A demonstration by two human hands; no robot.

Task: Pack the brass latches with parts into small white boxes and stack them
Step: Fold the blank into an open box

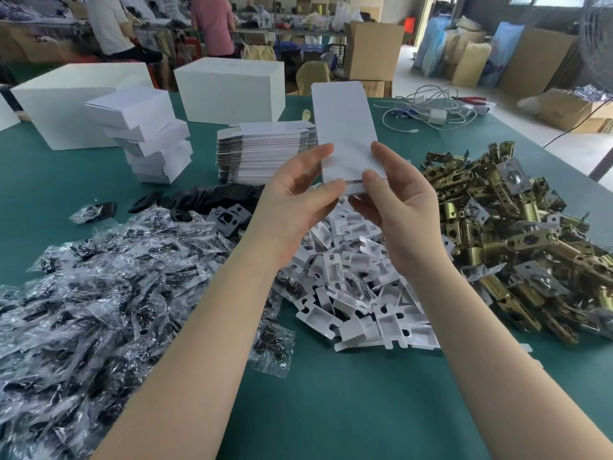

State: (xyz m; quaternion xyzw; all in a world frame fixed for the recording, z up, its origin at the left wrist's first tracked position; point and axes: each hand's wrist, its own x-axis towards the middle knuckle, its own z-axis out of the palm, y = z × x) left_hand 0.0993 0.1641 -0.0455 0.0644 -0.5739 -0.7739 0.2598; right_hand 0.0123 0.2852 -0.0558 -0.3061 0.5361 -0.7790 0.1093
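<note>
So far several small white boxes are stacked; a flat box blank is pinched by left hand & right hand, unfolded; brass latches remain unpacked.

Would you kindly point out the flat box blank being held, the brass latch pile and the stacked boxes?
flat box blank [343, 127], head view, middle panel.
brass latch pile [517, 240], head view, heap's centre.
stacked boxes [149, 141], head view, middle box.

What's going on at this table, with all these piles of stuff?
A person is packing door latches. Both hands, the left hand and right hand, hold up a flat white box blank, not yet folded open. On the green table lie brass latches, white plastic inserts, bagged parts and black plates. Behind stand more flat blanks and a leaning stack of small boxes.
</note>
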